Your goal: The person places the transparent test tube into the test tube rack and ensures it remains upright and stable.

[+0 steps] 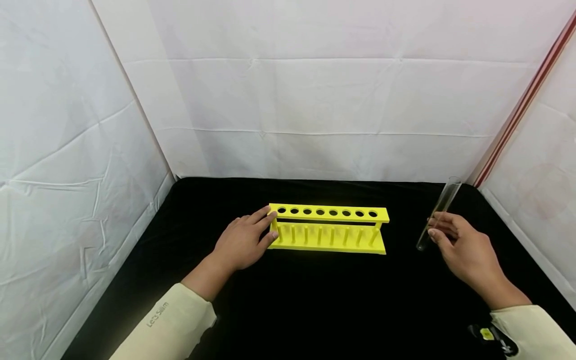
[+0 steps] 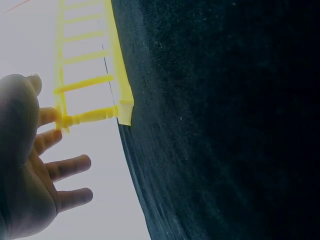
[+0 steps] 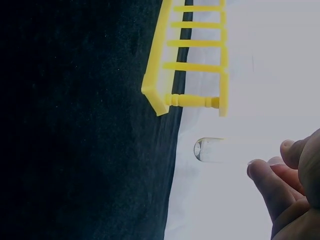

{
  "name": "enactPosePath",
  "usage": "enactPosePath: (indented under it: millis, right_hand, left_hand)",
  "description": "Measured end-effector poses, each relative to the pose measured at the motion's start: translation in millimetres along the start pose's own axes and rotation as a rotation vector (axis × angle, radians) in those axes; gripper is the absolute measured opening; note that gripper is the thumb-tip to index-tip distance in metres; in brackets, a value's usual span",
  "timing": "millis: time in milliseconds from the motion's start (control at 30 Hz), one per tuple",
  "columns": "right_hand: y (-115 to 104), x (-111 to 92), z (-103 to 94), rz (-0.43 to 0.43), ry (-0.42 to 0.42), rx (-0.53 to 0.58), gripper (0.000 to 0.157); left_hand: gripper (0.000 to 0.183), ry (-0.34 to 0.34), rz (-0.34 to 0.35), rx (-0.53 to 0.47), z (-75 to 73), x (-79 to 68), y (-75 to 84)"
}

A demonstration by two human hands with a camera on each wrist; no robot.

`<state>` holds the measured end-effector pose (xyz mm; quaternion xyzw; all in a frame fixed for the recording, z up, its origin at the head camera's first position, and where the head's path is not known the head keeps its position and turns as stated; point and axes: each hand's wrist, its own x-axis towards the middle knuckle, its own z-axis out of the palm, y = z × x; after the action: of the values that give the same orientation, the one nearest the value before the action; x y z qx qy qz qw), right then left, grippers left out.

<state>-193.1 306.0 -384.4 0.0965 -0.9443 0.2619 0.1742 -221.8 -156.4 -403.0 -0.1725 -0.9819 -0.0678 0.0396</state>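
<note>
A yellow test tube rack stands on the black cloth, with a row of holes along its top bar and upright pegs below. My left hand rests against the rack's left end, its fingers fairly straight at the top bar and its thumb lower down. Off to the rack's right, my right hand pinches a clear glass test tube between thumb and fingers. The tube leans, open mouth up and to the right. In the right wrist view its rounded bottom shows beyond the fingertips, apart from the rack.
Black cloth covers the table. White fabric walls enclose it at the back and both sides, with a reddish strip in the right corner. A small black device sits by the right cuff.
</note>
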Motion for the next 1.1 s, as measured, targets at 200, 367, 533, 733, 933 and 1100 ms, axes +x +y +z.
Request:
enactPosePath:
  millis: [200, 367, 533, 733, 933, 1100]
  right_hand:
    - [-2, 3, 2.1, 0.002, 0.005, -0.012, 0.042]
    - [-3, 4, 3.3, 0.0, 0.001, -0.01, 0.042]
    - [-4, 6, 4.2, 0.002, 0.01, -0.007, 0.041]
    - [-4, 8, 6.1, 0.003, 0.012, -0.004, 0.04]
    - [-5, 12, 7.4, 0.008, -0.001, 0.012, 0.042]
    - [-6, 15, 7.9, 0.01, -0.013, 0.03, 0.044]
  left_hand:
    - [0.059, 0.004, 0.005, 0.001, 0.4, -0.2, -0.9]
    - [0.059, 0.007, 0.004, -0.003, 0.7, -0.4, -1.6]
    - [0.058, 0.006, -0.001, -0.006, 1.4, -0.3, -1.4]
    - [0.058, 0.006, 0.0, -0.003, 1.1, -0.2, -0.9]
    - [0.059, 0.006, 0.0, 0.0, 2.0, -0.3, -1.1]
    - [0.059, 0.003, -0.004, 0.0, 1.7, -0.4, -0.9]
